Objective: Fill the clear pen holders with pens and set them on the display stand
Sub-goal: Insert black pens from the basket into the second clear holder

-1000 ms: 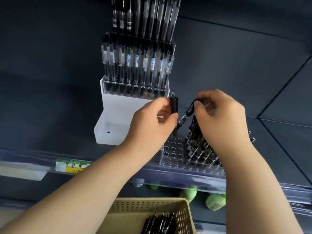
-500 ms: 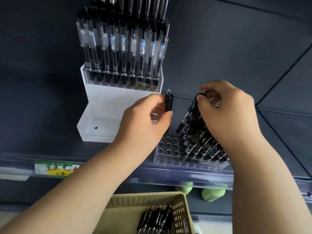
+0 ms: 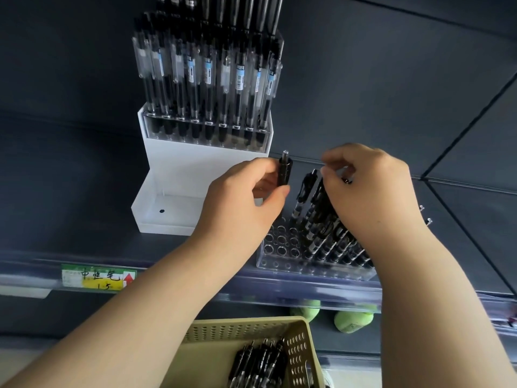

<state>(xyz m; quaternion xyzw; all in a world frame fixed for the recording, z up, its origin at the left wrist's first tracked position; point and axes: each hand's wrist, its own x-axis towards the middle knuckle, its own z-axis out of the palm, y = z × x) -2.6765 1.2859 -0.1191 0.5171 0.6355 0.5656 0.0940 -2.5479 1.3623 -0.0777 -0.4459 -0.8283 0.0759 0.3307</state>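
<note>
Over the last second the right hand has stood the slanted pen it was pinching into the clear pen holder. That pen now stands as the leftmost pen of the cluster of black pens, its top apparently just free of the thumb. The right grip stays curled over the tops of the pens behind it. The left hand has barely moved: its grip is closed round one black pen near the top end, just left of the cluster. The filling is therefore one pen further along, and the left hand's pen looks like the next to go in, since several rows of holes at the holder's left end are open. The holder sits on the dark shelf near its front edge, just right of the white display stand and not yet on it (the stand's upper step already carries a filled holder). The held pen's long axis is close to upright, click button up and writing tip hidden behind the fingers. The seated pens lean, tops toward the stand and tips down in the holes. The holder's own long axis runs along the shelf edge. More pens wait in the beige basket below.
</note>
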